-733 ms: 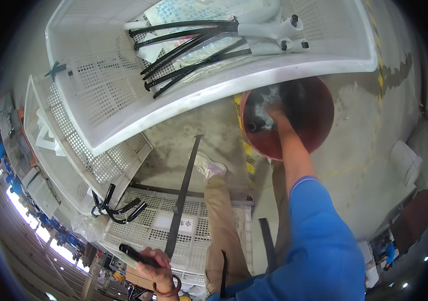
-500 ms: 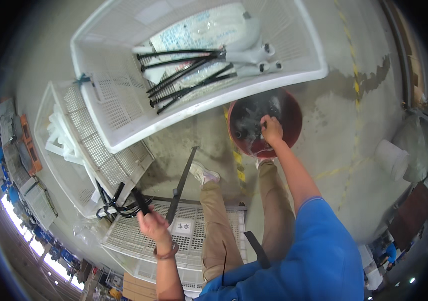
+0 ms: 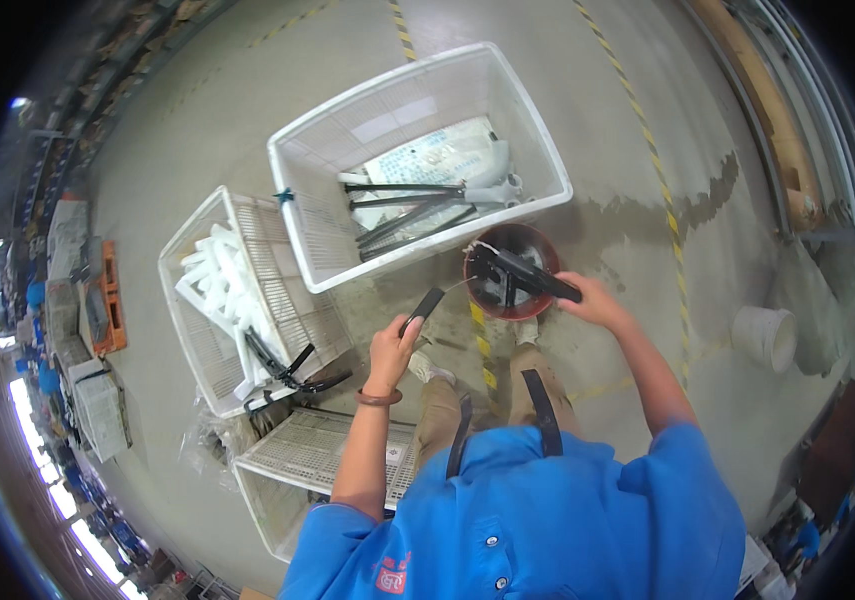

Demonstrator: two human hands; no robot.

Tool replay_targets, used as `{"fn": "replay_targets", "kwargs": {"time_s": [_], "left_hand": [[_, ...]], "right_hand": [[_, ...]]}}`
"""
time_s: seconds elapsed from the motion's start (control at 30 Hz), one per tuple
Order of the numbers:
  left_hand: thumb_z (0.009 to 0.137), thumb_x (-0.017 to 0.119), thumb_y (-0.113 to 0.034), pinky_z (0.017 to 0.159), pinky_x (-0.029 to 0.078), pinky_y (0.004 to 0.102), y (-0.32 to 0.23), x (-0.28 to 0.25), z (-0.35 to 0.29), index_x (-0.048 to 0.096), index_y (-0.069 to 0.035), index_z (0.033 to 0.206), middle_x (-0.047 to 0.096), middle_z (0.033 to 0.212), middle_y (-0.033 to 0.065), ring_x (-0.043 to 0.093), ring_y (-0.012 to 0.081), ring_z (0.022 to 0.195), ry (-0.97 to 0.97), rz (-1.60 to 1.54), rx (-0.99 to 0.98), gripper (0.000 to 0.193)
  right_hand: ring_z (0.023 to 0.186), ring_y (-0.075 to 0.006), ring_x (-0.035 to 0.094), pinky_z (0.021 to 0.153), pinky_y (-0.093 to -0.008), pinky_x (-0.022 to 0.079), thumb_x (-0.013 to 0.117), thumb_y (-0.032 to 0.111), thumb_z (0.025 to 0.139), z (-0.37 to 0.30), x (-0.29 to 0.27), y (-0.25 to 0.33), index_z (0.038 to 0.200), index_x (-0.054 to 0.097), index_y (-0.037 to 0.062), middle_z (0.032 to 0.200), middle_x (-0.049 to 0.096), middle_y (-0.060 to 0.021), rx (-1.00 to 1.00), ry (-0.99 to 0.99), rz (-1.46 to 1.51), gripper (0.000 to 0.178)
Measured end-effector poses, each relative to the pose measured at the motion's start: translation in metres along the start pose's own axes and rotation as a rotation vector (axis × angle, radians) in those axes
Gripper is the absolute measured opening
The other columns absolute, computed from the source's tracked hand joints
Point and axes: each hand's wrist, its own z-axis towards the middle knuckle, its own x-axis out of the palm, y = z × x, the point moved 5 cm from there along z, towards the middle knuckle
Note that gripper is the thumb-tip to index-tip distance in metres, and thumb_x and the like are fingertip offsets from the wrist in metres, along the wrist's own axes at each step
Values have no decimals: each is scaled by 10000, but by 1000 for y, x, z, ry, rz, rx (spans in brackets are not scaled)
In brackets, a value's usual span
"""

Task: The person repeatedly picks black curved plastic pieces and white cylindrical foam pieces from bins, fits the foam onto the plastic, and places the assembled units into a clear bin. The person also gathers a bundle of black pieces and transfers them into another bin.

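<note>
Our L hand (image 3: 393, 350) is wrapped round a dull blk grip (image 3: 423, 310) nr the round red bucket (image 3: 495, 308); our R hand (image 3: 592, 302) clamps a smooth, long blk piece (image 3: 537, 276) over its R rim.

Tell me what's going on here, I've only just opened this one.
Someone in a blue shirt is working bare-handed at a red bucket on the floor. The right hand grips a long black part, its far end over the bucket's mouth. The left hand holds a short black handle left of the bucket. Beyond them, a white crate holds black bars; another white crate, further left, holds white pieces.
</note>
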Motion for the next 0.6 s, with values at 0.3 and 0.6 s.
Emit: {"fn": "replay_targets", "kwargs": {"time_s": [0.3,0.6], "left_hand": [[970,616,-307,549,368,276,-155,-89,-54,659,0,914,462,627,19,393,95,602,100,-121,178,315],[988,596,-293,543,329,265,-196,-103,-87,669,-11,913,421,643,-44,353,67,612,113,-17,179,301]], "right_hand": [[1083,-307,602,961,-403,444,703,78,781,-79,-76,129,1251,608,112,1221,654,-92,-407,-230,-85,481],[1057,-294,619,951,-397,450,723,64,729,-87,-111,163,1216,635,94,1169,679,-74,-702,-327,-183,495]]}}
